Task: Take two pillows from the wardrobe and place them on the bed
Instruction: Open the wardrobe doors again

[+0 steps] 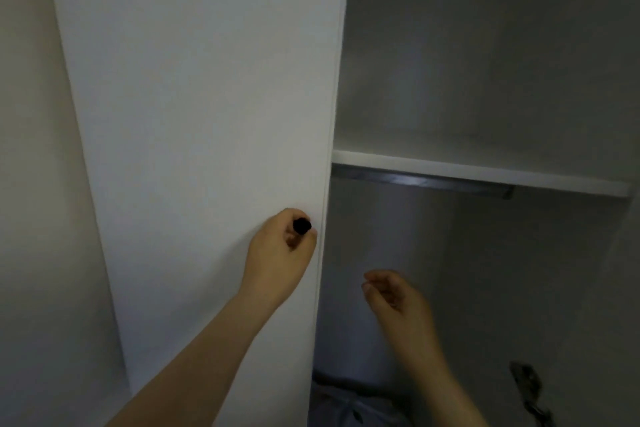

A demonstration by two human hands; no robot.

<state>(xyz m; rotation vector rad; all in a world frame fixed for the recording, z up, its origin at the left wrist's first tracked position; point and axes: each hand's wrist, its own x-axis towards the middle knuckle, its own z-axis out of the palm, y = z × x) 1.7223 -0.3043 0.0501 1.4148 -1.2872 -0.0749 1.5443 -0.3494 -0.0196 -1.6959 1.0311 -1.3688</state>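
Note:
A white wardrobe door (207, 114) fills the left and middle of the view, with a small black knob (302, 225) near its right edge. My left hand (280, 253) is closed around that knob. My right hand (394, 295) hovers loosely curled and holding nothing inside the open right half of the wardrobe. At the bottom of that opening lies grey-blue fabric (346, 406); I cannot tell whether it is a pillow. The bed is out of view.
A white shelf (485, 172) crosses the open compartment, with a metal rail (422, 181) right under it. A metal hinge (528, 388) sits on the right inner wall. A pale wall (34, 184) stands to the left of the door.

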